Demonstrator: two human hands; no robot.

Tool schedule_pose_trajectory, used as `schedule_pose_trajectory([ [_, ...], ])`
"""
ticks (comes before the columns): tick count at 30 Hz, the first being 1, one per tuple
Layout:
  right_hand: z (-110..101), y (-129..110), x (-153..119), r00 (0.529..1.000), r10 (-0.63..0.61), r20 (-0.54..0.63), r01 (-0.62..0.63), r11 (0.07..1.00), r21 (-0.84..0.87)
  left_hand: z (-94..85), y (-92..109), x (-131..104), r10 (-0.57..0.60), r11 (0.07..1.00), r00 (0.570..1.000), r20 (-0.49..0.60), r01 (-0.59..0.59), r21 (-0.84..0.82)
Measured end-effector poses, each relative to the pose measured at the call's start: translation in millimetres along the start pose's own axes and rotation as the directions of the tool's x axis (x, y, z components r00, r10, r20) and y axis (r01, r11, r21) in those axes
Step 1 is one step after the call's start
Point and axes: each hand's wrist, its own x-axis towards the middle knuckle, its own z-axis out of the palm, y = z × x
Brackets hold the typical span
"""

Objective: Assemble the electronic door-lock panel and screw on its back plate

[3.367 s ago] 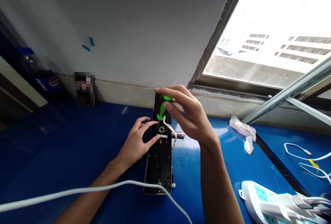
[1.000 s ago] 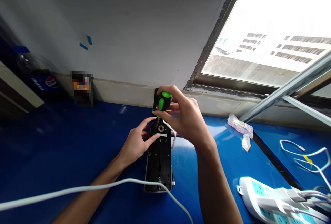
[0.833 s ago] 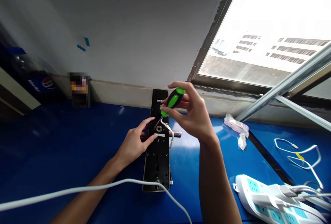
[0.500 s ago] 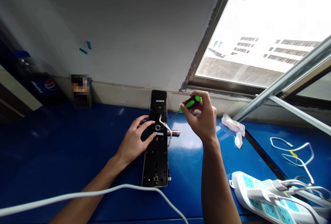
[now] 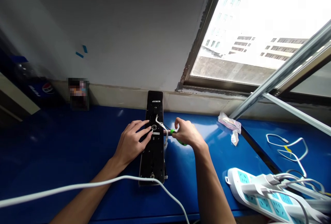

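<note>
A long black panel (image 5: 151, 153) lies lengthwise on the blue table, with a white cable (image 5: 161, 125) running off its right side. My left hand (image 5: 134, 140) rests on the panel's left edge, its fingers spread and fingertips on the surface near a round hole. My right hand (image 5: 188, 132) is closed around a green and black screwdriver (image 5: 173, 132), just right of the panel. The screwdriver's shaft points up and left toward the white cable; where its tip ends is hard to make out. Behind the screwdriver, a copper-coloured bundle beside the panel is mostly hidden.
A white power strip (image 5: 234, 182) with plugs stands at the lower right. A white cord (image 5: 85, 185) crosses the front over my left forearm. A plastic packet (image 5: 229, 123) and a coiled cable (image 5: 300, 155) lie at right. A bottle (image 5: 38, 86) stands at far left.
My right hand has come down and left with the screwdriver, from above the table to beside the panel's middle. My left hand stays on the panel. The whole view has shifted slightly.
</note>
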Motion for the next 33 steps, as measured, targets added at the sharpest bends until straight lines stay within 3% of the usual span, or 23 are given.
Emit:
schedule_pose_trajectory([
  [8, 25, -10, 9, 0.942, -0.044, 0.333, 0.050, 0.999, -0.010, -1.2, 3, 0, 0.008, 1.000, 0.999, -0.052, -0.008, -0.009],
  [15, 21, -14, 21, 0.892, 0.014, 0.451, -0.007, 1.000, -0.017, 2.0, 2, 0, 0.088, 0.994, 0.991, -0.097, -0.094, -0.060],
  [24, 0, -18, 28, 0.897, 0.044, 0.440, -0.018, 0.998, -0.062, 2.7, 1, -1, 0.070, 0.992, 0.994, -0.086, -0.078, -0.098],
  [29, -34, -18, 37, 0.962, -0.017, 0.271, 0.021, 1.000, -0.011, 0.9, 2, 0, 0.043, 0.992, 0.996, -0.080, -0.052, -0.113],
  [33, -51, -22, 51, 0.972, -0.160, 0.169, 0.135, 0.979, 0.150, -0.6, 0, 1, 0.022, 0.991, 0.996, -0.083, -0.032, -0.129],
])
